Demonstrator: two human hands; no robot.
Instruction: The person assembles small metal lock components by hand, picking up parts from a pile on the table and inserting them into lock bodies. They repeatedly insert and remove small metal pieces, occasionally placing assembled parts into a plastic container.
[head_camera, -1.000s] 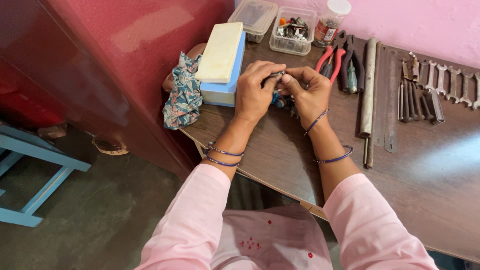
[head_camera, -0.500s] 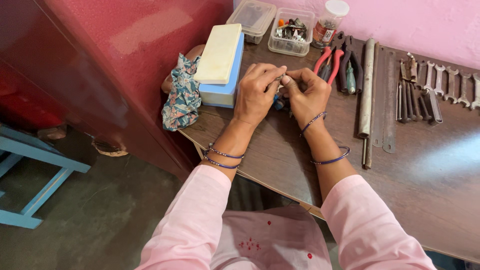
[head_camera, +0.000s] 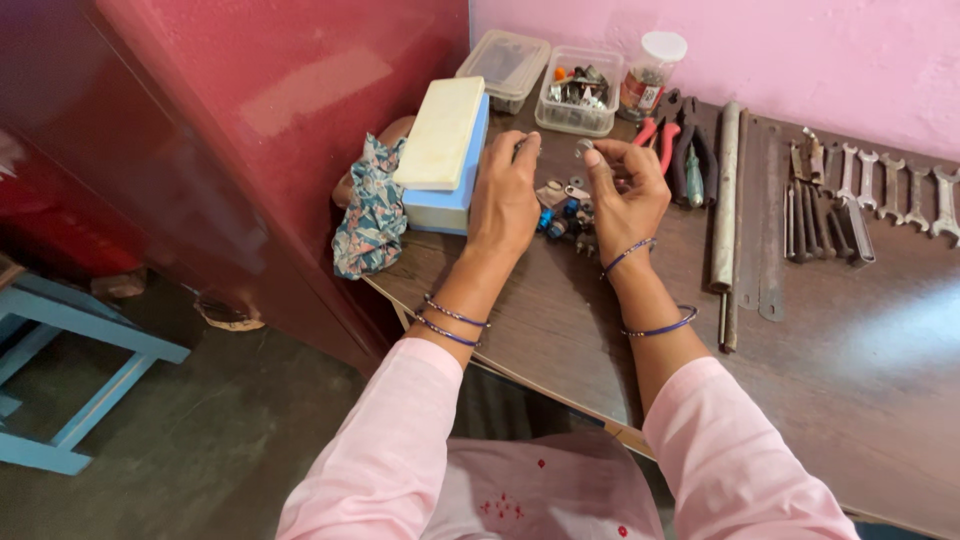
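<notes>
A small metal washer sits pinched in the right hand fingertips above scattered small parts on the tabletop; the left hand curls closed around something hidden.

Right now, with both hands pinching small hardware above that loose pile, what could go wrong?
1. The right hand holds a small washer at the fingertips; it could slip into the pile and be hard to find again.
2. The left hand works close to the table edge; a nudged piece could roll off onto the floor.
</notes>
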